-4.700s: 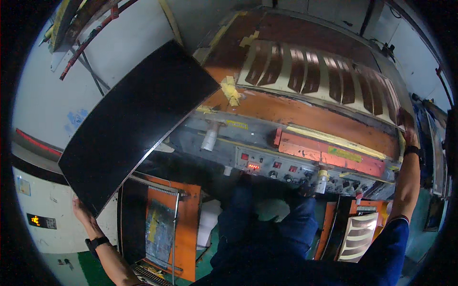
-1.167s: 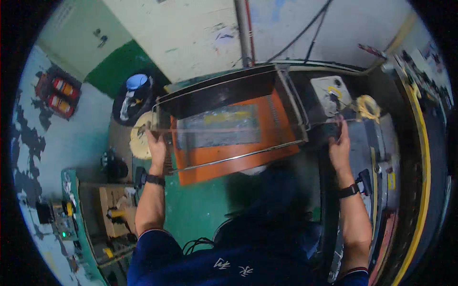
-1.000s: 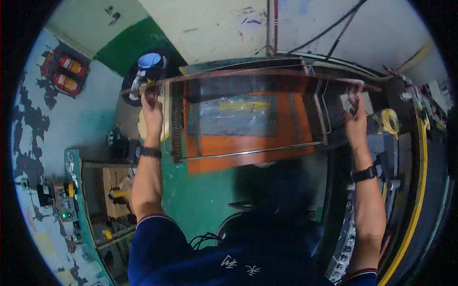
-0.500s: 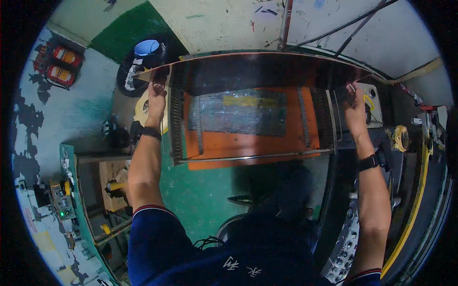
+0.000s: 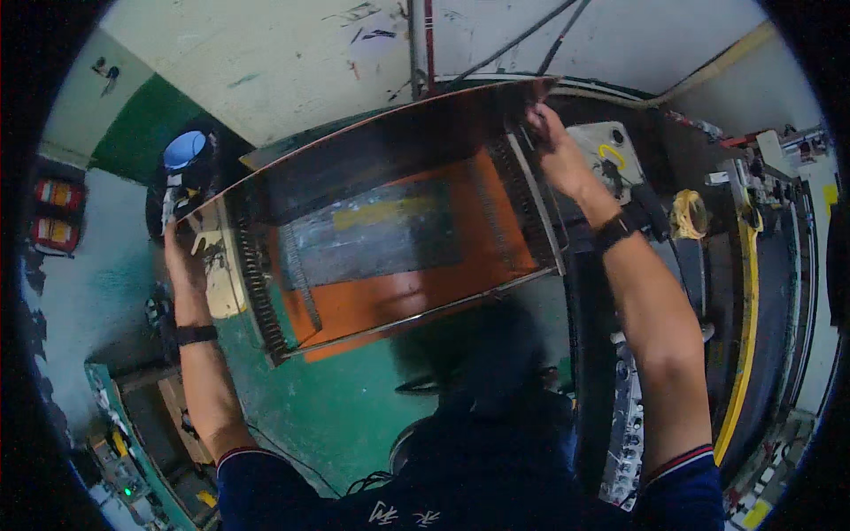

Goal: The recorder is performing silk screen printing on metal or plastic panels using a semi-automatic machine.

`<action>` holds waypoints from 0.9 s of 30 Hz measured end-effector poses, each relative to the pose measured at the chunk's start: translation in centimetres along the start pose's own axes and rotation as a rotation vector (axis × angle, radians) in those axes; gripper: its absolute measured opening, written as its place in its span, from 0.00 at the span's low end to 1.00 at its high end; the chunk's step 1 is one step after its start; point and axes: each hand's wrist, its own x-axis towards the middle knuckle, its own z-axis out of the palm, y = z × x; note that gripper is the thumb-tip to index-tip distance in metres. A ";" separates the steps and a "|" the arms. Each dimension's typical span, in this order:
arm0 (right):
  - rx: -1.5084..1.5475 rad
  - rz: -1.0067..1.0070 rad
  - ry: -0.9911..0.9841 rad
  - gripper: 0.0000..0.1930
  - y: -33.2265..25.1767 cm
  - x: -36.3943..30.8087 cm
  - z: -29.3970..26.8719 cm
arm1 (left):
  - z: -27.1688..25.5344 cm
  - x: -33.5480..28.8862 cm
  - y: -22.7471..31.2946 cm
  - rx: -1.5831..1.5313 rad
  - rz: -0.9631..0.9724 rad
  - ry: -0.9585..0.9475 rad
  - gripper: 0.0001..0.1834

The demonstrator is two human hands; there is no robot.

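Holds a dark, glossy panel (image 5: 434,133) aslant at the far side of a rack (image 5: 416,316), with the left end nearer and the right end farther. Grasps the left end in the left hand (image 5: 184,255), with fingers partly lost in shadow; grasps the right corner in the right hand (image 5: 560,150), with a closed grip around the edge. Cannot tell the contact, if any, between lower edge and rack: too much glare and darkness there.

Looks most exposed, by judgement, at the coils (image 5: 252,296) along the rack's 2 sides. Could catch there and scrape the face if lowered with 1 end ahead of the other. Could also slip at the right, with only a corner in the grip, or bow in the middle for want of support between the 2 ends.

Might knock the bucket (image 5: 184,150) just far of the left hand, or the white tray (image 5: 584,137) just right of the right hand, given too wide a swing. Might land on the grey plate (image 5: 372,234) over the orange board (image 5: 381,305) below, if dropped, and dent an edge. Could bump the machine (image 5: 624,429) at near right with a careless elbow.
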 end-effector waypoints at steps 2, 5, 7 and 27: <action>0.051 0.012 -0.043 0.43 -0.1 1.0 -0.3 | -1.1 1.2 0.2 -0.001 -0.039 0.060 0.24; 0.084 0.001 -0.060 0.43 2.7 2.5 -1.0 | 0.3 1.9 0.3 0.037 -0.045 0.060 0.22; 0.075 0.034 -0.064 0.43 3.2 3.2 -0.6 | 0.0 2.0 0.6 0.027 -0.052 0.042 0.24; 0.363 0.254 0.379 0.28 0.2 6.0 2.1 | 0.3 3.4 -5.2 0.158 -0.022 -0.028 0.19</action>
